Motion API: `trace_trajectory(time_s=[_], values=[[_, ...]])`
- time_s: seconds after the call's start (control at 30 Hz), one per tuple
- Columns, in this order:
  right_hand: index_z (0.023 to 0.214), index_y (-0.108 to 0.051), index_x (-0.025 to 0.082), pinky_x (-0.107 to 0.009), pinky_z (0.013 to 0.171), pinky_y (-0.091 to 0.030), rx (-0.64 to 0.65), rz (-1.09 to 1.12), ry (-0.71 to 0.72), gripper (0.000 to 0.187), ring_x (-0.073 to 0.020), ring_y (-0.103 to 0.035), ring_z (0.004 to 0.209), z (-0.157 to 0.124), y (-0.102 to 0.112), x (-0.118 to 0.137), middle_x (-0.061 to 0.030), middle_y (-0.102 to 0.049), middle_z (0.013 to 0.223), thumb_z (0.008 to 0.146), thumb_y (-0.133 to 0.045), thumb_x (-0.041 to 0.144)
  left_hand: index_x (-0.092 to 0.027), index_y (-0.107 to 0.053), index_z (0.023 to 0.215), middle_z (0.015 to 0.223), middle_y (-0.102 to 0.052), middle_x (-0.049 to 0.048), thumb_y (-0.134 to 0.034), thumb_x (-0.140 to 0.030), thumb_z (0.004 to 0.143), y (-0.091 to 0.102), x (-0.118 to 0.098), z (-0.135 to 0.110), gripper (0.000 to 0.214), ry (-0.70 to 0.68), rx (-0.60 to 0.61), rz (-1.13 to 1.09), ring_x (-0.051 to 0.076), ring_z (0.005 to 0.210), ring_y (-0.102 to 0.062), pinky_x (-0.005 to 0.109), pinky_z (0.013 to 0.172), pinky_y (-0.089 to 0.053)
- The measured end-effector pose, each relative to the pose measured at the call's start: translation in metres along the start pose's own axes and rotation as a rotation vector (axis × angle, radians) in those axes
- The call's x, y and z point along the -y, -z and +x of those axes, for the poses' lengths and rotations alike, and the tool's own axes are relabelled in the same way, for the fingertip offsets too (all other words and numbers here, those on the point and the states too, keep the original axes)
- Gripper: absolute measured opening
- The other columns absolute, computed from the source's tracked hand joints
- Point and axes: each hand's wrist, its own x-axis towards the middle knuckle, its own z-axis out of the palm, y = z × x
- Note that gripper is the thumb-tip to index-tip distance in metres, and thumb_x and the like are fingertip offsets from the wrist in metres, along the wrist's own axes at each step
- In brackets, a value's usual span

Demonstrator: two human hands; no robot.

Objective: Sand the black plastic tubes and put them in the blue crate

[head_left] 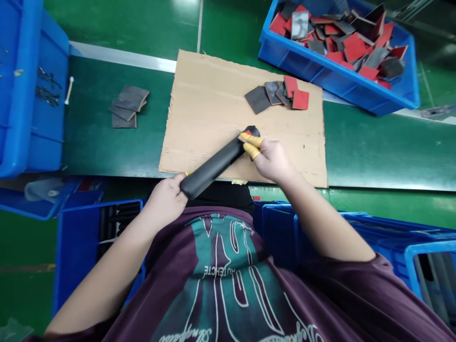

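A long black tube-like part with rounded ends lies slantwise between my hands, over the front of a cardboard sheet. My left hand is closed around its lower left end. At the upper right end, my right hand, with yellow covers on its fingers, pinches a small red piece against the tube. Most of that piece is hidden by the fingertips. Beyond the tube, several thin square pads, dark grey and red, lie overlapping on the cardboard.
More dark square pads lie on the green table at left. A blue bin of red and grey pads stands at back right. Another blue bin is at far left. Below the table edge are blue crates, one holding black parts.
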Motion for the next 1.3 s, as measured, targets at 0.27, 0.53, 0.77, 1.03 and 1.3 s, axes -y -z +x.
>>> trace_trajectory(time_s=[0.27, 0.53, 0.77, 1.03, 1.3], values=[[0.130, -0.070, 0.025, -0.041, 0.107, -0.059, 0.209, 0.014, 0.139, 0.039, -0.0245, -0.074, 0.111, -0.056, -0.038, 0.050, -0.0039, -0.075, 0.125, 0.096, -0.056, 0.037, -0.021, -0.065, 0.087, 0.063, -0.059, -0.0009, -0.045, -0.019, 0.058, -0.001, -0.002, 0.000, 0.036, -0.004, -0.014, -0.019, 0.018, 0.059, -0.051, 0.027, 0.059, -0.040], [0.128, -0.071, 0.021, -0.044, 0.107, -0.058, -0.037, 0.024, -0.003, 0.040, -0.0240, -0.071, 0.117, -0.045, -0.037, 0.041, -0.0026, -0.074, 0.126, 0.095, -0.051, 0.031, -0.017, -0.067, 0.100, 0.066, -0.061, 0.0024, -0.045, -0.014, 0.071, -0.003, -0.005, -0.003, 0.037, 0.013, 0.002, 0.309, 0.021, 0.060, -0.057, 0.029, 0.060, -0.039], [0.124, -0.074, 0.023, -0.043, 0.102, -0.061, 0.042, -0.047, -0.002, 0.037, -0.0256, -0.075, 0.108, -0.051, -0.036, 0.030, -0.0059, -0.077, 0.122, 0.095, -0.057, 0.039, -0.017, -0.071, 0.103, 0.080, -0.074, 0.0130, -0.046, -0.014, 0.075, -0.012, -0.001, -0.009, 0.038, -0.105, -0.131, 0.712, 0.031, 0.081, -0.071, 0.033, 0.060, -0.041], [0.125, -0.073, 0.027, -0.049, 0.111, -0.054, 0.028, -0.024, 0.020, 0.036, -0.0279, -0.070, 0.119, -0.029, -0.021, 0.016, -0.0031, -0.077, 0.122, 0.093, -0.060, 0.036, -0.019, -0.074, 0.095, 0.078, -0.074, 0.0098, -0.046, -0.011, 0.074, -0.015, 0.011, -0.007, 0.035, -0.192, -0.202, 0.717, 0.026, 0.081, -0.071, 0.032, 0.061, -0.042], [0.126, -0.072, 0.021, -0.047, 0.115, -0.051, -0.021, 0.005, -0.054, 0.037, -0.0265, -0.067, 0.125, -0.012, -0.012, 0.012, -0.0040, -0.074, 0.127, 0.091, -0.061, 0.028, -0.018, -0.076, 0.091, 0.073, -0.071, 0.0105, -0.046, -0.011, 0.075, -0.014, 0.012, -0.007, 0.034, -0.229, -0.216, 0.764, 0.026, 0.078, -0.069, 0.032, 0.063, -0.042]])
